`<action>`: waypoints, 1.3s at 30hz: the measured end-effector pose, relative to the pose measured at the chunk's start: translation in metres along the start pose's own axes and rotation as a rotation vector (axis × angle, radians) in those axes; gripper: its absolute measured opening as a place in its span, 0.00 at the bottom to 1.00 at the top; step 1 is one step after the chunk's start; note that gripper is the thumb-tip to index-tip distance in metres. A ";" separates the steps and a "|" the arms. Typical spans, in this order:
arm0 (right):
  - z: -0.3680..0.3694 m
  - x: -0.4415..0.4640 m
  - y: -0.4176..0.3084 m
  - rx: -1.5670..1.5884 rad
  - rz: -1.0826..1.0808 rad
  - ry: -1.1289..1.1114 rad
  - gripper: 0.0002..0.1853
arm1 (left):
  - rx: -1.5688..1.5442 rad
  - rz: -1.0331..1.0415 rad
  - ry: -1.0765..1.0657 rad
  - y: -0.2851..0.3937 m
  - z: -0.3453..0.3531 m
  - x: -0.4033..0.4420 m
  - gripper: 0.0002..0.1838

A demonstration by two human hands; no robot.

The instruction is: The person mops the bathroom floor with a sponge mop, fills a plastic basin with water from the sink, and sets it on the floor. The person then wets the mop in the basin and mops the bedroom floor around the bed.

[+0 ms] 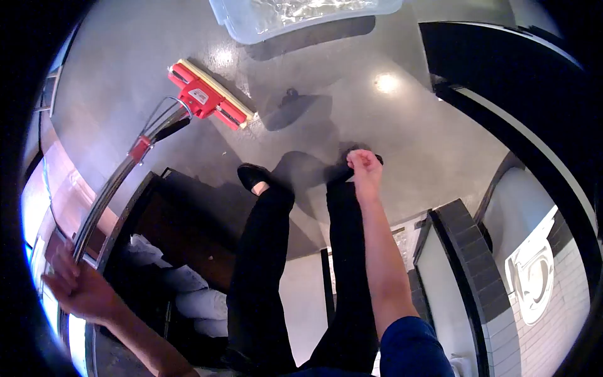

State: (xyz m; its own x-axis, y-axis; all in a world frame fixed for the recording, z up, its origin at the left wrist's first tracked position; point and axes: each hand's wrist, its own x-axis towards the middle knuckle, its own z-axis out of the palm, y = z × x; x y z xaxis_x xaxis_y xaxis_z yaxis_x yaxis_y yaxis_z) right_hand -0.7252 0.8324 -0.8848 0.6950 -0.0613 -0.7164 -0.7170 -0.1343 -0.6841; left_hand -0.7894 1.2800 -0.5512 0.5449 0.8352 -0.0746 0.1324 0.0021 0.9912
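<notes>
A red sponge mop head [207,97] with a pale yellow sponge strip rests on the grey floor [402,125] at the upper left. Its metal handle [103,201] runs down to the left edge, where my left hand [81,289] is at the handle, fingers blurred and partly spread; whether they grip it is unclear. Over the floor, near my right shoe, my right hand [366,164] is held out with its fingers curled together. Anything inside those fingers is too small to make out.
A translucent plastic tub [251,25] stands on the floor at the top. White bundles [195,295] lie in a dark shelf unit at the lower left. A dark-framed partition [465,276] and a white toilet [534,279] are at the right.
</notes>
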 end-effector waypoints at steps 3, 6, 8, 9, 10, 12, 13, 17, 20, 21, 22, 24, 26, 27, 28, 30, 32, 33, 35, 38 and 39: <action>-0.028 -0.014 -0.047 0.034 0.056 0.005 0.03 | 0.020 0.011 -0.033 -0.003 -0.003 -0.001 0.22; -0.054 -0.035 -0.090 0.062 0.033 -0.034 0.03 | 0.084 0.021 0.005 -0.007 0.019 -0.006 0.22; -0.077 -0.047 -0.117 0.128 0.009 -0.049 0.05 | 0.095 0.017 0.090 -0.005 0.040 -0.013 0.22; -0.089 -0.056 -0.131 0.159 -0.018 -0.059 0.04 | 0.102 -0.049 0.149 -0.004 0.046 -0.015 0.22; -0.100 -0.066 -0.145 0.158 -0.041 -0.043 0.04 | 0.101 -0.052 0.167 -0.009 0.035 -0.013 0.20; -0.127 -0.079 -0.176 0.242 -0.086 -0.077 0.03 | 0.139 -0.092 0.186 0.000 0.043 -0.021 0.16; -0.142 -0.090 -0.193 0.237 -0.122 -0.066 0.03 | 0.101 -0.089 0.151 0.009 0.042 -0.027 0.14; -0.205 -0.131 -0.262 0.248 -0.098 0.024 0.03 | 0.198 0.039 0.210 0.074 0.061 -0.053 0.14; -0.266 -0.153 -0.297 0.235 -0.206 0.059 0.03 | 0.148 0.093 0.228 0.107 0.064 -0.057 0.15; -0.287 -0.165 -0.302 0.201 -0.256 0.074 0.03 | 0.192 0.111 0.249 0.135 0.086 -0.070 0.15; -0.305 -0.176 -0.310 0.234 -0.293 0.100 0.03 | 0.141 0.142 0.225 0.141 0.080 -0.067 0.17; -0.351 -0.199 -0.323 0.269 -0.344 0.182 0.04 | 0.140 0.314 0.158 0.167 0.080 -0.071 0.17; -0.401 -0.218 -0.337 0.237 -0.431 0.278 0.04 | 0.179 0.326 0.201 0.212 0.092 -0.078 0.17; -0.427 -0.222 -0.342 0.274 -0.464 0.296 0.04 | 0.220 0.415 0.243 0.220 0.080 -0.072 0.16; -0.454 -0.226 -0.348 0.303 -0.494 0.313 0.04 | 0.259 0.499 0.291 0.228 0.070 -0.066 0.16; -0.509 -0.235 -0.368 0.337 -0.522 0.403 0.04 | 0.316 0.485 0.293 0.260 0.082 -0.081 0.16; -0.572 -0.226 -0.383 0.356 -0.524 0.504 0.04 | 0.495 0.498 0.330 0.248 0.069 -0.066 0.16; -0.603 -0.231 -0.398 0.328 -0.572 0.522 0.05 | 0.549 0.515 0.332 0.231 0.061 -0.052 0.16; -0.679 -0.222 -0.414 0.305 -0.601 0.647 0.05 | 0.531 0.569 0.311 0.230 0.093 -0.077 0.13; -0.817 -0.203 -0.441 0.274 -0.599 0.774 0.05 | -0.038 0.254 0.429 0.332 0.240 -0.181 0.09; -0.854 -0.206 -0.449 0.296 -0.617 0.800 0.05 | -0.060 0.253 0.438 0.323 0.236 -0.181 0.12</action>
State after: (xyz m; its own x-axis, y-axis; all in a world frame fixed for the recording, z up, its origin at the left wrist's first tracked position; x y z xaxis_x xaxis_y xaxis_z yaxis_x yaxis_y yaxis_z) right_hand -0.5003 0.0608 -0.3131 0.7000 -0.7141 -0.0067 -0.1359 -0.1240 -0.9829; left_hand -0.6503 0.9996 -0.2432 0.1539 0.9659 0.2083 -0.0135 -0.2088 0.9779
